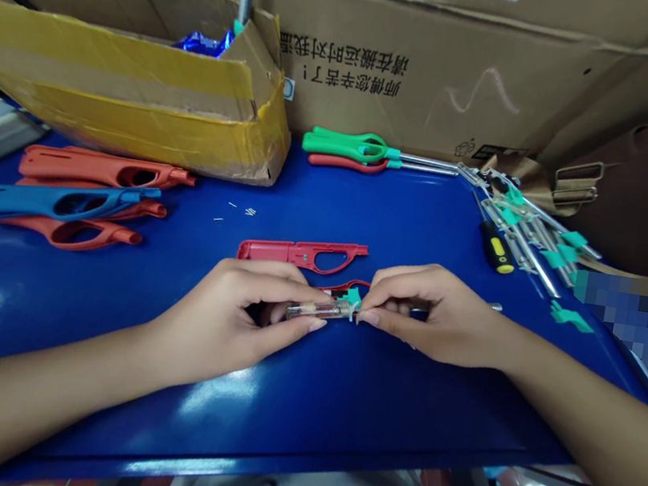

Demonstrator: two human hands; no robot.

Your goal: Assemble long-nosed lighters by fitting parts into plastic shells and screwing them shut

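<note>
My left hand (242, 304) is closed around a small clear fuel tank (317, 308), the kind found in a lighter, held level over the table. A pale fitting and a teal trigger piece (353, 298) show at the tank's right end. There, the thumb and forefinger of my right hand (429, 311) pinch something too small to make out. Part of a dark object (419, 314) shows under the right palm; its kind is hidden. Just behind my hands lies an open red lighter handle shell (292, 253). A second red shell (348, 285) is partly covered by the hands.
Orange handle shells (92, 168) and a blue one (50, 200) lie left. Behind stand a taped carton (136, 117) and green and red lighters (344, 145). A screwdriver (497, 249) lies right, beside piled metal lighter tubes (535, 234). Tiny pins (250, 212) lie mid-table.
</note>
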